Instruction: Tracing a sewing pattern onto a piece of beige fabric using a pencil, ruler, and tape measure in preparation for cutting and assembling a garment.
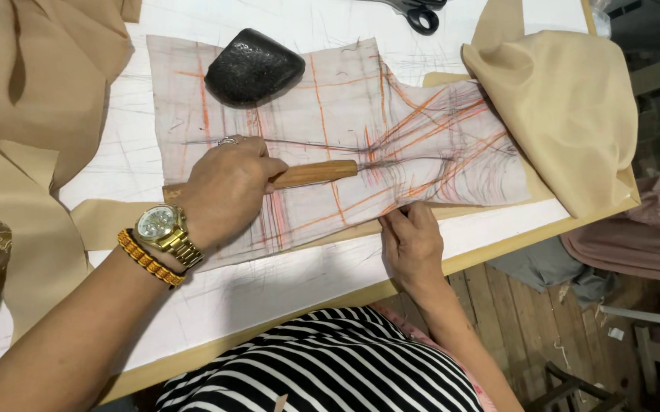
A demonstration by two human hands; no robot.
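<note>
My left hand (227, 191), with a gold watch, a bead bracelet and a ring, is shut on a wooden tool handle (316, 173) that lies across a pattern sheet (330, 91) marked with orange and black lines. The tool's tip is hidden among the dark lines. My right hand (410, 240) presses and pinches the sheet's near edge at the table's front. A strip of tan fabric (109, 217) lies under the sheet. A black stone weight (252, 67) rests on the sheet's far left part.
Folded tan fabric (566, 107) lies heaped at the table's right corner, more tan fabric (32, 69) at the far left. Black scissors (421, 14) lie at the far edge. The white table (284, 286) ends near my striped shirt; wooden floor and cloth piles lie to the right.
</note>
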